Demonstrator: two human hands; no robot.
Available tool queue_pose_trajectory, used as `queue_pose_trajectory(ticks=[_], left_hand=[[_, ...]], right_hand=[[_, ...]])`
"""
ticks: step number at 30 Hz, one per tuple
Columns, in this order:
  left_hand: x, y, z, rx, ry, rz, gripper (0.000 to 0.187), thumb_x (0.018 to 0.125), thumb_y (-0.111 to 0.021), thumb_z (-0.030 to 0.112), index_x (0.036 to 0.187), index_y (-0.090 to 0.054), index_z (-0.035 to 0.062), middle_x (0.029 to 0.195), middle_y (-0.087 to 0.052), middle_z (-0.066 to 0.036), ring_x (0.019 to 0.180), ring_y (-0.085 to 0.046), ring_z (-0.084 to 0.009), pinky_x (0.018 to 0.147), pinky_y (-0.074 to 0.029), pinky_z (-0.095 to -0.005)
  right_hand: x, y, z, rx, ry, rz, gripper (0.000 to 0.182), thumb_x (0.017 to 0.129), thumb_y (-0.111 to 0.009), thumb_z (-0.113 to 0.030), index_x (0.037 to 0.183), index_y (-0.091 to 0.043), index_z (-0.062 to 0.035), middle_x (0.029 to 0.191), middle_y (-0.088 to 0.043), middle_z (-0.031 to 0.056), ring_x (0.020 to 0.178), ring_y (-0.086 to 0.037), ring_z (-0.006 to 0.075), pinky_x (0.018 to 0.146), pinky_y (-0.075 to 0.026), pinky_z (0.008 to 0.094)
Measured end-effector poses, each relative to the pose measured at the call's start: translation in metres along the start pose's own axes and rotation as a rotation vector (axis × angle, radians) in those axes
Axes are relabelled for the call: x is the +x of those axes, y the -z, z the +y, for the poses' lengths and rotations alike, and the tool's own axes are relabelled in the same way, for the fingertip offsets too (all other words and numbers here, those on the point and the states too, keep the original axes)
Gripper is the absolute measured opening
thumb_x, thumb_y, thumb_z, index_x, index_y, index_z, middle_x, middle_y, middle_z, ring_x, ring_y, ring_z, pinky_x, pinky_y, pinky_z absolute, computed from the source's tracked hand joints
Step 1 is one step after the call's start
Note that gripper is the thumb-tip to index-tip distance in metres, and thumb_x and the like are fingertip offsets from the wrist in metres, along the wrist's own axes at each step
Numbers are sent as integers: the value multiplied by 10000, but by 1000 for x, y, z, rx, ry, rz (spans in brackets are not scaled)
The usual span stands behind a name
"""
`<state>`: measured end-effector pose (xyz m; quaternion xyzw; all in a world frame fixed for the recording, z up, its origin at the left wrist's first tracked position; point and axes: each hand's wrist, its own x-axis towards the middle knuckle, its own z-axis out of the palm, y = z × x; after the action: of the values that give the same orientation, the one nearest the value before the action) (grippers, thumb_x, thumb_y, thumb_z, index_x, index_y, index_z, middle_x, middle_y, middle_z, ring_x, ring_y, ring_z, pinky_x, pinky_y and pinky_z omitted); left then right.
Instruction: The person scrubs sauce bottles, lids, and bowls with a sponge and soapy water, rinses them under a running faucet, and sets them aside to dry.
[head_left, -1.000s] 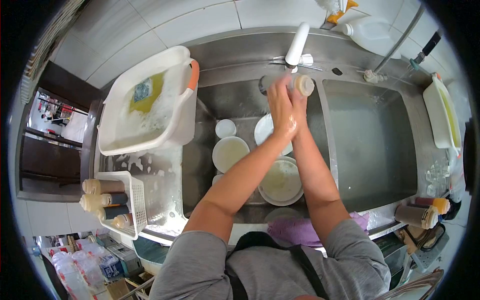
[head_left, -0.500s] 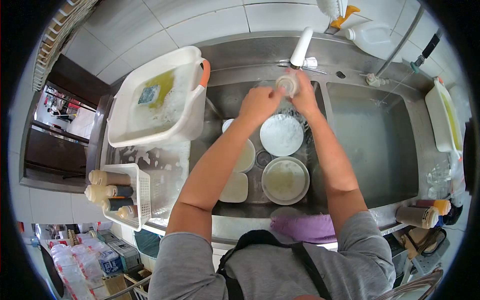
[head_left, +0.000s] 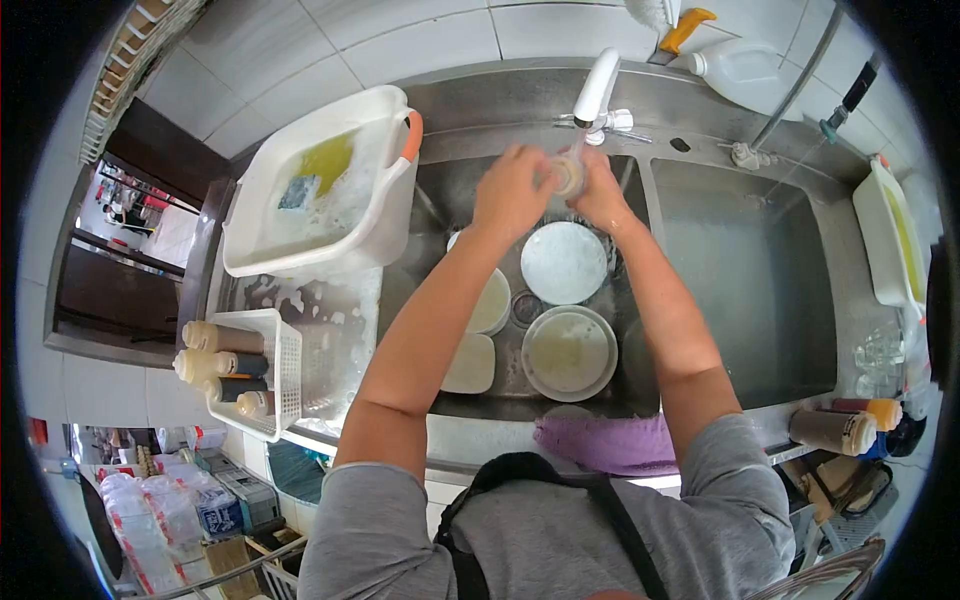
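Under the white faucet [head_left: 598, 88], my right hand [head_left: 602, 190] is closed around a small clear container [head_left: 568, 176], with water running onto it. My left hand [head_left: 515, 190] is beside the container on its left, blurred, with its fingers bent toward it; whether they grip it is unclear. Below my hands in the sink lie a white plate [head_left: 564, 262] and a round white bowl [head_left: 570, 354]. Partly behind my left forearm are another round dish [head_left: 490, 303] and a squarish pale dish [head_left: 470, 364].
A white tub [head_left: 240, 235] of soapy water with a sponge stands left. Below it is a white basket [head_left: 288, 370] of bottles. The right basin [head_left: 745, 290] holds cloudy water. A purple cloth [head_left: 605, 445] lies on the front edge. Bottles [head_left: 832, 430] stand at right.
My left hand has pulled slightly away from the container and its fingers have lifted. The container and my right hand have shifted a little down from the faucet. The view has shifted slightly.
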<state>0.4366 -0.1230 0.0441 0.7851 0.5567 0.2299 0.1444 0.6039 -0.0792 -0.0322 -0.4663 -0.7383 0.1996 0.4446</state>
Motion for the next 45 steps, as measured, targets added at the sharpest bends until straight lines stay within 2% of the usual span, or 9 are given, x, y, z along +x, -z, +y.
queue_pose_trajectory(ticks=[1, 5, 8, 14, 17, 19, 26, 38, 45], left_hand=[[-6, -6, -3, 34, -482, 406, 360, 811, -668, 206, 1132, -589, 62, 957, -666, -154, 839, -657, -329, 746, -518, -415], [-16, -12, 0, 160, -593, 259, 364, 820, -666, 204, 1145, -586, 60, 993, -658, -160, 858, -643, -350, 778, -508, -406], [-17, 0, 20, -139, 288, -121, 405, 795, -676, 114, 1191, -587, 113, 1278, -517, -163, 1075, -555, -343, 880, -469, -392], [-45, -27, 3, -23, -545, 153, 428, 809, -698, 253, 1170, -571, 63, 1051, -608, -149, 876, -615, -331, 782, -502, -410], [-42, -22, 8, -251, -352, 185, 448, 788, -727, 269, 1141, -566, 47, 1046, -580, -135, 891, -610, -318, 786, -519, -406], [-33, -18, 7, -1094, 476, -31, 406, 796, -705, 203, 1154, -547, 94, 1133, -507, -110, 1000, -567, -299, 806, -538, -419], [19, -148, -51, -2190, 695, 101, 263, 867, -505, 202, 1100, -509, 79, 1053, -554, -149, 926, -572, -356, 826, -538, -485], [71, -192, -52, -2053, 817, -251, 487, 940, -371, 590, 1072, -472, 132, 894, -585, -151, 684, -559, -300, 551, -496, -314], [82, -164, -75, -1720, 781, -221, 228, 892, -558, 189, 1088, -541, 74, 1022, -589, -106, 1027, -555, -317, 869, -504, -476]], right_hand=[[-1, -2, 2, -5, 72, 6, 650, 561, -740, 48, 1169, -549, -78, 1148, -559, 152, 1144, -477, 368, 965, -404, 427], [-8, -11, 1, 56, 81, -31, 641, 539, -771, 28, 1136, -559, -74, 1134, -559, 145, 1127, -479, 379, 954, -396, 440], [-22, -1, -13, 9, 3, -30, 669, 535, -793, -13, 1154, -548, -79, 1132, -564, 126, 1132, -482, 373, 954, -385, 455], [-66, 3, -32, -148, -116, -51, 734, 531, -835, -92, 1184, -500, -93, 1142, -542, 120, 1120, -489, 353, 911, -394, 465], [-87, 12, -49, -256, -251, 89, 764, 529, -858, -121, 1192, -480, -76, 1132, -527, 139, 1113, -481, 351, 917, -387, 443], [-106, 26, -61, -255, -243, 151, 752, 532, -865, -128, 1176, -482, -57, 1119, -530, 151, 1094, -485, 360, 916, -394, 451], [-185, 102, -86, 150, -443, 338, 790, 565, -875, -84, 1235, -461, -21, 1180, -565, 139, 1127, -557, 251, 976, -444, 361], [-349, 248, -101, -276, -624, 888, 736, 653, -839, -65, 1280, -455, -32, 1169, -571, 109, 1129, -550, 234, 1006, -422, 352], [-409, 268, -50, -502, -666, 961, 786, 625, -849, -147, 1287, -442, -27, 1190, -536, 119, 1102, -549, 246, 970, -421, 358]])
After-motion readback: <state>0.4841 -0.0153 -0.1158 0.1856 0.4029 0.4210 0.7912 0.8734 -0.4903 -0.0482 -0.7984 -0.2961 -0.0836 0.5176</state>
